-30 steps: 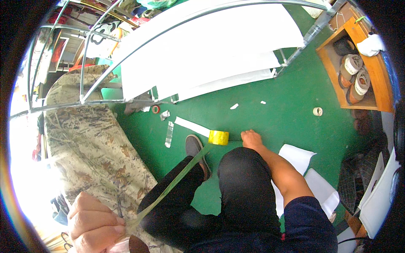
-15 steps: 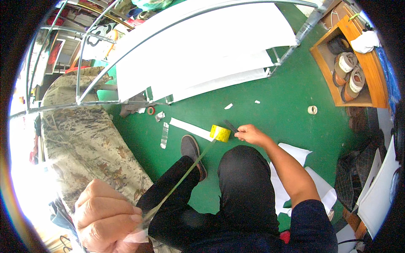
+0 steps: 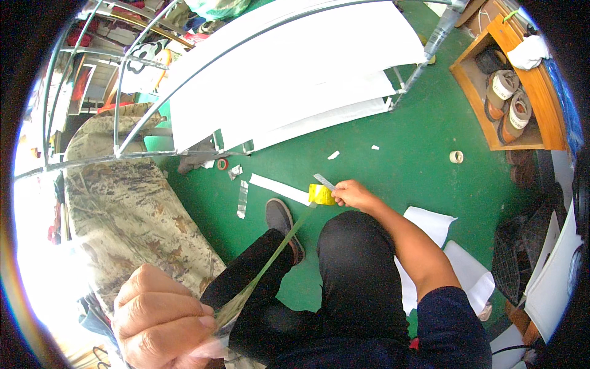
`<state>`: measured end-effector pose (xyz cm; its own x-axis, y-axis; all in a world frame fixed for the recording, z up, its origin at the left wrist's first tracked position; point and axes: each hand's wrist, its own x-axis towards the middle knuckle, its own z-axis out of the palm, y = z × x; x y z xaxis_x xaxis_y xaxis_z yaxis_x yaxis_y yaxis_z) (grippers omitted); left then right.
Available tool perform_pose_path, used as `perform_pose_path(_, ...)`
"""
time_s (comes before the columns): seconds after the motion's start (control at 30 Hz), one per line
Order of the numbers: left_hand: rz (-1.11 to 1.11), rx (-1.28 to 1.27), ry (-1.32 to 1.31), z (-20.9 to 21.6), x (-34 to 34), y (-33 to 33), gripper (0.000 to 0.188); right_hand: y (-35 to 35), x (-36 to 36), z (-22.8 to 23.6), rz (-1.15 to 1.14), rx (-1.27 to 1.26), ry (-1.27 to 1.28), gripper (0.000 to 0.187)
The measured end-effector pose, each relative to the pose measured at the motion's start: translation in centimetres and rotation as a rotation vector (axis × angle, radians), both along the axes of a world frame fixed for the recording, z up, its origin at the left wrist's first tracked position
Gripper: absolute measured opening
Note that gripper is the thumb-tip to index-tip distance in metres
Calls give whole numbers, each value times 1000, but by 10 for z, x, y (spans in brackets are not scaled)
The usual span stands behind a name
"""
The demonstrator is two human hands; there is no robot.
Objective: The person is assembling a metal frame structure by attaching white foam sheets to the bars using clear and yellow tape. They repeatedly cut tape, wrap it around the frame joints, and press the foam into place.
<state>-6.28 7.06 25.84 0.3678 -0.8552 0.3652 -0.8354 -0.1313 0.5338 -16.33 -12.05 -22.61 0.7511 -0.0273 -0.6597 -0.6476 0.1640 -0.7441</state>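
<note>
My left hand (image 3: 163, 317) is closed at the lower left, pinching the free end of a clear tape strip (image 3: 273, 258). That strip stretches diagonally up to a yellow tape roll (image 3: 321, 195) in front of my knees. Close beside the roll, my right hand (image 3: 354, 194) is closed on a thin grey blade-like strip (image 3: 324, 181), which sticks out up and left from the fingers. I cannot tell whether the right fingers also touch the roll. A white strip (image 3: 279, 188) lies on the green floor, its right end by the roll.
A metal tube frame (image 3: 117, 111) with large white sheets (image 3: 289, 80) stands ahead. Left is a camouflage-covered piece (image 3: 132, 215). A wooden cabinet (image 3: 473, 92) holds shoes at right. White sheet pieces (image 3: 430, 224), a white tape roll (image 3: 456, 157) and a red tape roll (image 3: 222, 164) lie around.
The grey strip in my right hand has tilted, its flat face now lighter and more visible. My right hand has shifted slightly left toward the roll. My left hand has moved slightly right, still pinching tape.
</note>
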Motion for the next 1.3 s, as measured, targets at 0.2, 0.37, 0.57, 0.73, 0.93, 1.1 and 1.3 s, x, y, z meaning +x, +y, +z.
perform_pose_path(0.2,-10,-12,-3,-3,2,0,19,6,9,-6,21,5,-11,23)
perform_pose_path(0.37,68,-54,-54,-9,-4,0,28,12,13,-6,4,35,15,22)
perform_pose_path(0.57,25,-28,-42,-8,2,6,29,14,16,-3,42,49,31,23)
perform_pose_path(0.73,-27,-33,19,-9,7,10,27,19,21,-4,97,-9,6,24)
perform_pose_path(0.93,14,-73,17,-16,12,8,25,24,28,-9,158,-22,-6,25)
perform_pose_path(1.1,23,-76,-1,-18,20,12,22,26,28,-9,146,26,-9,25)
perform_pose_path(1.3,117,-104,-17,-23,19,16,26,19,13,-12,4,86,6,25)
